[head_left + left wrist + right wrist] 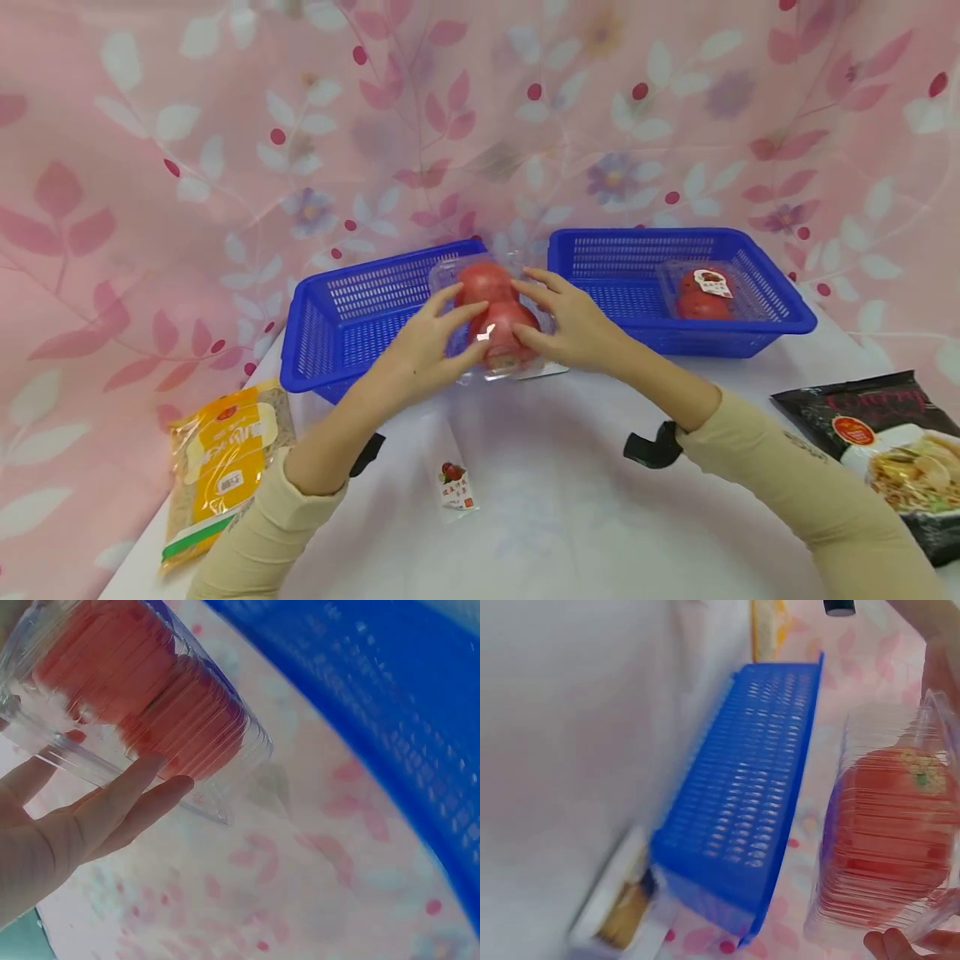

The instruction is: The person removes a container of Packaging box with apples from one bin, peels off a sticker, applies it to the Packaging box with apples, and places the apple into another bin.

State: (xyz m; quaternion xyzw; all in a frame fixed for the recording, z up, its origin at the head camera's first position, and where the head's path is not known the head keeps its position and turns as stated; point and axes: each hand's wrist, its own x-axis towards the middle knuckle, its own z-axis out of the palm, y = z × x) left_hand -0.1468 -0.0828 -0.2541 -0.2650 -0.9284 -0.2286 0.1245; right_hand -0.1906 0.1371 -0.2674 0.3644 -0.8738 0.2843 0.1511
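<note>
A clear plastic clamshell box of red tomatoes [486,282] is held up in front of the gap between two blue baskets. My left hand [420,354] grips its left side with bent fingers, and my right hand [573,325] holds the right side. From the left wrist, the ribbed box [184,712] is seen tilted, with left fingers [131,799] against its rim. In the right wrist view a tomato [896,825] with a pale stem scar shows through the plastic; right fingertips [896,946] touch the box's lower edge.
The left blue basket [300,333] stands angled. Inside the right blue basket [622,340] lies another labelled tomato box [705,304]. A yellow bag [232,450] lies left, a black noodle packet [885,425] right. A clear strip with a printed label [453,492] rests on the white table.
</note>
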